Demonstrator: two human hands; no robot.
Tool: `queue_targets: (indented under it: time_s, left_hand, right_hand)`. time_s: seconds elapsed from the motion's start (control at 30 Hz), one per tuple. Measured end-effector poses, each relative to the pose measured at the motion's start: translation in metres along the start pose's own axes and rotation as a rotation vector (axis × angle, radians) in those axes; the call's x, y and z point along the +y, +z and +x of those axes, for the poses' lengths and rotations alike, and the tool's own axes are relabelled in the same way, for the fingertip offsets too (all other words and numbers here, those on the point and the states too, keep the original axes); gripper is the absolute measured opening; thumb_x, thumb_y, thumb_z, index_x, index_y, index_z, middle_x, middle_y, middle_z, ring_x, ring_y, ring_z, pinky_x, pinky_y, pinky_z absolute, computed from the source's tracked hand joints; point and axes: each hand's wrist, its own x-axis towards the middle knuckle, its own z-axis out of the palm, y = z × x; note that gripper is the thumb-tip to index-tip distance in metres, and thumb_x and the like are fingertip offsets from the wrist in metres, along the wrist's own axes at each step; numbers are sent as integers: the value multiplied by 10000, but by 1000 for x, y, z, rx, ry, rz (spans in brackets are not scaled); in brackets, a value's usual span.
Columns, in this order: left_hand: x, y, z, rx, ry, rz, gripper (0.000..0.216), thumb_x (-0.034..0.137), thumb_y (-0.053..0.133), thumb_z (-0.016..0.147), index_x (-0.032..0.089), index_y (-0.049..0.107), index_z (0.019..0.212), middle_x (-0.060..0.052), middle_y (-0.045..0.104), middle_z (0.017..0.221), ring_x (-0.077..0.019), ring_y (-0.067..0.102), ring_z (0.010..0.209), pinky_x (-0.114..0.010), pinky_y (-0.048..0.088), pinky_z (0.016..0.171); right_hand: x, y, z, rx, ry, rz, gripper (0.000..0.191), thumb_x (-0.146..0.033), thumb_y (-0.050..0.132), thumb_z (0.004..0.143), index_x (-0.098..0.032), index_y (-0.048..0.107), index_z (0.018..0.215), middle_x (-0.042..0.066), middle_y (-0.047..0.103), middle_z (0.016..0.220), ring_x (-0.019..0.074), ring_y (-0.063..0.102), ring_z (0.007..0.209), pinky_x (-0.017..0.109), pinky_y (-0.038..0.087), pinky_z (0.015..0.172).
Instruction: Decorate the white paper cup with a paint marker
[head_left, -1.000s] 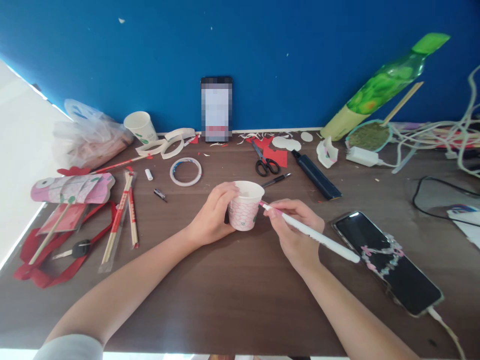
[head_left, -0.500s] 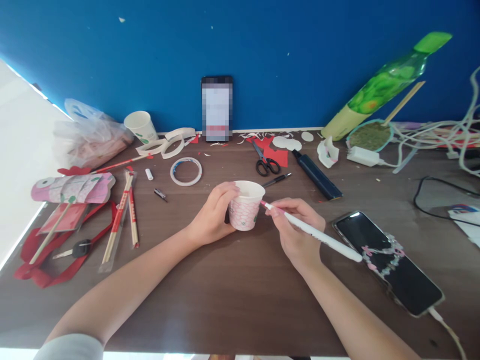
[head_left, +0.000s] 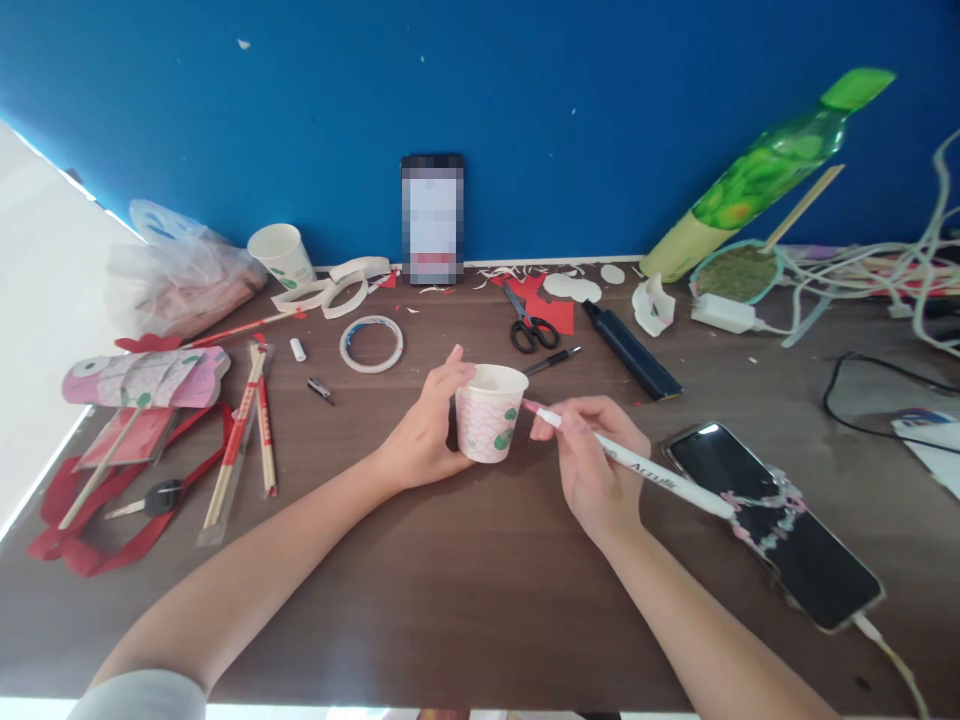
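Observation:
My left hand (head_left: 425,430) is wrapped round a small white paper cup (head_left: 487,412) that stands on the brown desk (head_left: 450,590). The cup carries a pink scale pattern and a green leaf drawing. My right hand (head_left: 592,455) pinches a white marker pen (head_left: 645,472), its pink tip close to the cup's right side, just off the surface. The pen's rear end points toward a dark phone (head_left: 780,525) lying at the right.
Behind the cup lie black scissors (head_left: 529,325), a black pen (head_left: 553,360), a tape ring (head_left: 371,343) and a dark blue bar (head_left: 634,350). A phone (head_left: 433,218) leans on the blue wall. Chopsticks (head_left: 251,420), a paper fish (head_left: 142,375) and red straps lie left; cables and a green bottle (head_left: 765,170) right.
The cup has been turned in my left hand, so the green leaf drawing now faces me. The pen tip has drawn slightly back from the cup's side.

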Motion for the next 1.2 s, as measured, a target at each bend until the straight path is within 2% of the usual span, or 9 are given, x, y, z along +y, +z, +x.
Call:
queue_targets:
  time_s: [0.1, 0.2, 0.4, 0.7, 1.2]
  left_hand:
    - [0, -1, 1, 4, -37, 22, 884, 253, 785, 734, 225, 228, 1421, -183, 435, 1319, -401, 358, 1404, -633, 364, 1100]
    - [0, 0, 2, 26, -33, 28, 881, 276, 803, 713, 235, 252, 1400, -174, 451, 1312, -397, 404, 1372, -631, 398, 1074]
    - [2, 0, 2, 30, -40, 49, 830, 275, 798, 718, 231, 294, 1375, -165, 464, 1271, -379, 423, 1360, -604, 423, 1063]
    - [3, 0, 1, 18, -50, 58, 803, 253, 793, 731, 252, 310, 1372, -153, 466, 1267, -389, 415, 1367, -594, 421, 1063]
    - [4, -1, 1, 25, -35, 68, 808, 233, 797, 724, 238, 315, 1373, -153, 472, 1253, -377, 425, 1361, -582, 426, 1071]
  right_hand:
    - [-9, 3, -3, -13, -45, -56, 144, -333, 624, 867, -208, 623, 797, 13, 686, 638, 225, 747, 780, 348, 601, 700]
    - [-17, 7, -3, -22, -59, -94, 80, -264, 699, 798, -206, 645, 801, 37, 719, 729, 225, 752, 776, 325, 613, 676]
    - [-15, 12, -3, -87, -196, -13, 111, -126, 701, 740, -218, 652, 777, 31, 702, 748, 247, 737, 854, 441, 617, 816]
    - [-12, 12, -3, -103, -271, -92, 156, -83, 696, 723, -224, 661, 779, 22, 720, 756, 229, 732, 820, 459, 607, 846]
    - [-9, 10, -4, -99, -238, -105, 112, -131, 698, 736, -221, 657, 789, 32, 721, 773, 242, 729, 834, 454, 608, 822]
